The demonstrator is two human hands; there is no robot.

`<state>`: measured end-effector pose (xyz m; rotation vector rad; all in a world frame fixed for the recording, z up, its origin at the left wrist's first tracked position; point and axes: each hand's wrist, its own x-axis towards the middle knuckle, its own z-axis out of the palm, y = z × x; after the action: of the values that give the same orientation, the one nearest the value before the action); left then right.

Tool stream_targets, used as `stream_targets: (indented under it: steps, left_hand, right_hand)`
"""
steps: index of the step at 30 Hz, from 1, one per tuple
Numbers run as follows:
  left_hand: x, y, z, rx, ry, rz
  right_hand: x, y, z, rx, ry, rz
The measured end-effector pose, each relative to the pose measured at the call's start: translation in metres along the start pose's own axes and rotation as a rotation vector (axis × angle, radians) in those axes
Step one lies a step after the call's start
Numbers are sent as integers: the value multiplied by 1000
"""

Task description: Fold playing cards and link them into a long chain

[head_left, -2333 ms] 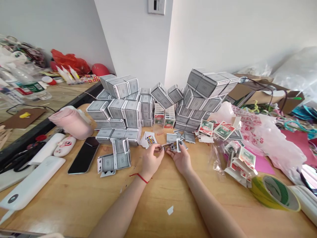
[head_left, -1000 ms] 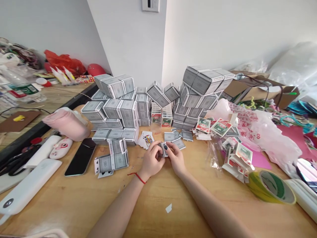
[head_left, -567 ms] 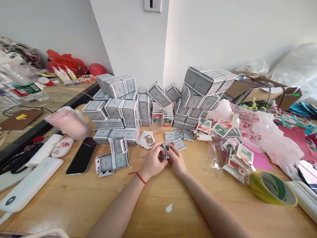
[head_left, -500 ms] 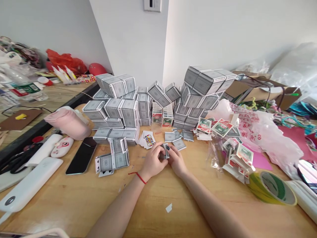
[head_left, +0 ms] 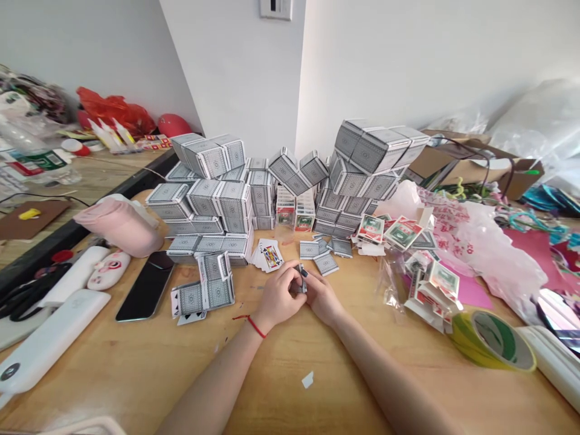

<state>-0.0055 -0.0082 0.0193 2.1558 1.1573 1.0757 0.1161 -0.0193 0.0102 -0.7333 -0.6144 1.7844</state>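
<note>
Grey card piece [head_left: 301, 287] mostly hidden by fingers — can't make out its shape or # of layers. L hand [head_left: 280, 296] pinched on its left side, R hand [head_left: 321, 297] clamped on the right side w/ dark-nailed thumb at its top edge. So the piece sits btwn both hands, above the desk [head_left: 281, 386]; can't tell if it touches the wood. R hand's far fingers are out of sight.

Face-up cards [head_left: 270, 256] fanned just beyond L hand, partly overlapping each other. Loose grey-backed cards [head_left: 326, 264] near R hand, face down, some overlapped. Joined card shape [head_left: 212, 289] left of L hand, well apart — a few card faces poke out underneath, mostly covered.
</note>
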Motion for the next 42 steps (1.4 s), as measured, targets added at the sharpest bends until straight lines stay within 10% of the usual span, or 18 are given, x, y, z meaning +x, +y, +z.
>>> stream_targets:
  steps: [17, 28, 35, 42]
  left_hand:
    - [-3, 7, 4, -27, 35, -17]
    - [-1, 13, -6, -178, -80, 42]
    - [3, 0, 1, -638, 18, -459]
    - [10, -12, -3, -1124, -185, -830]
  right_hand:
    - [-1, -1, 1, -15, 37, 1]
    - [5, 6, -9, -238, 239, -277]
    - [5, 4, -13, -464, 298, -446]
    - [1, 5, -17, -702, 297, -540]
